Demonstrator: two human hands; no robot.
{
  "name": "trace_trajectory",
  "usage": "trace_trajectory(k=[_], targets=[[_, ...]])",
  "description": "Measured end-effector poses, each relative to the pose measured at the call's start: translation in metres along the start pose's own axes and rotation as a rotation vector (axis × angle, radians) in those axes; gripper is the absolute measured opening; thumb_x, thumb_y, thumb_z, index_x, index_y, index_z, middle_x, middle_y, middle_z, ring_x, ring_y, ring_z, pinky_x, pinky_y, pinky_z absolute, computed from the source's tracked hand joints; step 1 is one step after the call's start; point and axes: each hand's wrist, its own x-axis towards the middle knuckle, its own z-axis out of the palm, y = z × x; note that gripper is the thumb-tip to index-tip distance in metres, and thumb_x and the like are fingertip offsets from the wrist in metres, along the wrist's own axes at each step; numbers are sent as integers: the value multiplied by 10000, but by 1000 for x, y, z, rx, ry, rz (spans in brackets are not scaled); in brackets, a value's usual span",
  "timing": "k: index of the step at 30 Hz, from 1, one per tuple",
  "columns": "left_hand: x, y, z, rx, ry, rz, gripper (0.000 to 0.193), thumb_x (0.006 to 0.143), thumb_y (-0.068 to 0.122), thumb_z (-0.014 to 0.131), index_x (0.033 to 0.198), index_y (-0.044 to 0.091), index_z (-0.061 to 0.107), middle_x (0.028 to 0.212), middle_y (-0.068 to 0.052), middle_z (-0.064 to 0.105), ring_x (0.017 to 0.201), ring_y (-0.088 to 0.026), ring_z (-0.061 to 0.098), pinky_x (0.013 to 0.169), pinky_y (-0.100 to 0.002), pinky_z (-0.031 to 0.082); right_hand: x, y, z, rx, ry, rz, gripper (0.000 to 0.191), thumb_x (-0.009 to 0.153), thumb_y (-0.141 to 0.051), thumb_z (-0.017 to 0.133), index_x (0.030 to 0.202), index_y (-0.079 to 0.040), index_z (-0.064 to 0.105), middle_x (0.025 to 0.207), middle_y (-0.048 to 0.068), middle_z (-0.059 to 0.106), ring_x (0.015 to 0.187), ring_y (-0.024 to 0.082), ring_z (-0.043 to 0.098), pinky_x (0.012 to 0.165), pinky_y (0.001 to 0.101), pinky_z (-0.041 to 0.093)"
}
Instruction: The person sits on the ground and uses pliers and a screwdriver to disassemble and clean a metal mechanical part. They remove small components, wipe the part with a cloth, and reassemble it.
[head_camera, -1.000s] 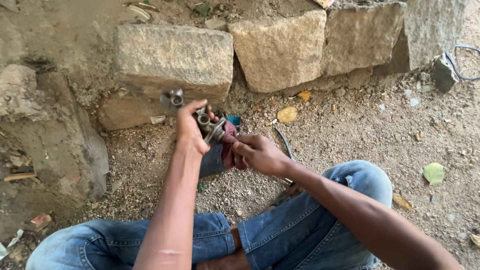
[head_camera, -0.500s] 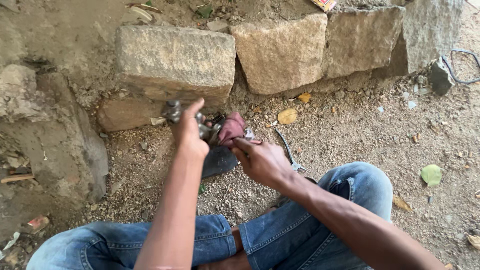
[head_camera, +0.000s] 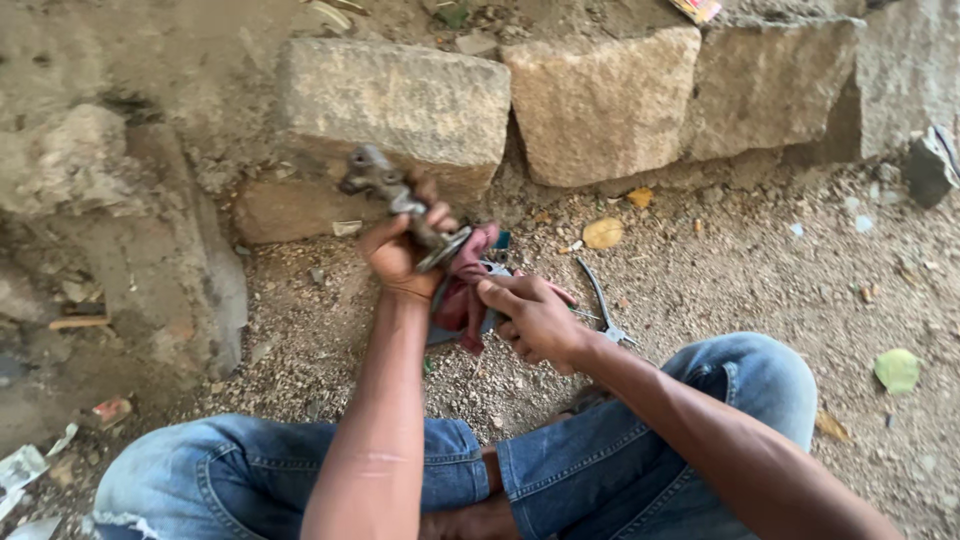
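Metal part (head_camera: 395, 195) in left hand (head_camera: 398, 255) — right hand (head_camera: 535, 320) pinching rag (head_camera: 465, 285).

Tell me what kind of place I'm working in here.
Likely an outdoor, roadside-style spot on bare ground: gravelly dirt, rough stone blocks along a wall, and pliers lying loose in the dirt beside the person's jeans.

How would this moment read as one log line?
left hand: grips grey metal part | right hand: holds maroon rag | pliers: on gravel
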Motion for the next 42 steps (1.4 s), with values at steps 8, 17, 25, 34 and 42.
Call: trace_trajectory(k=[8, 17, 25, 34, 42], targets=[[4, -9, 40, 709, 979, 148, 360, 794, 208, 787, 1087, 69, 631, 919, -66, 597, 862, -205, 578, 799, -370, 462, -2, -5, 6, -793, 350, -213, 374, 1031, -373, 458, 1167, -136, 714, 664, 64, 699, 508, 237, 659, 536, 449, 557], [-11, -24, 22, 666, 982, 312, 258, 665, -21, 714, 910, 8, 639, 830, -106, 672, 684, -227, 661, 589, -370, 546, -7, 3, 12, -664, 169, -325, 403, 1071, -337, 464, 968, -63, 741, 727, 28, 743, 566, 152, 615, 798, 414, 475], [-23, -7, -11, -12, -227, 148, 320, 693, -31, 685, 996, 72, 680, 906, -52, 677, 813, -231, 695, 738, -393, 627, -17, 0, 19, -84, -63, 65, 339, 1040, -334, 490, 1098, -84, 712, 594, -34, 405, 495, 113, 354, 453, 337, 303], [-23, 1, 29, 548, 574, 69, 372, 704, 135, 808, 1046, 44, 694, 960, -75, 684, 856, -224, 646, 736, -406, 583, -4, 13, 5, -778, 292, -554, 312, 1047, -284, 518, 999, -60, 731, 679, 4, 559, 429, 119, 471, 389, 356, 393], [-16, 0, 59, 642, 1138, 254, 180, 810, 145, 772, 906, 49, 655, 824, -97, 692, 630, -165, 621, 507, -324, 530, -12, 15, 17, -1131, 391, -496, 311, 1010, -285, 503, 1147, -67, 679, 594, 129, 693, 355, 222, 556, 394, 420, 489]])
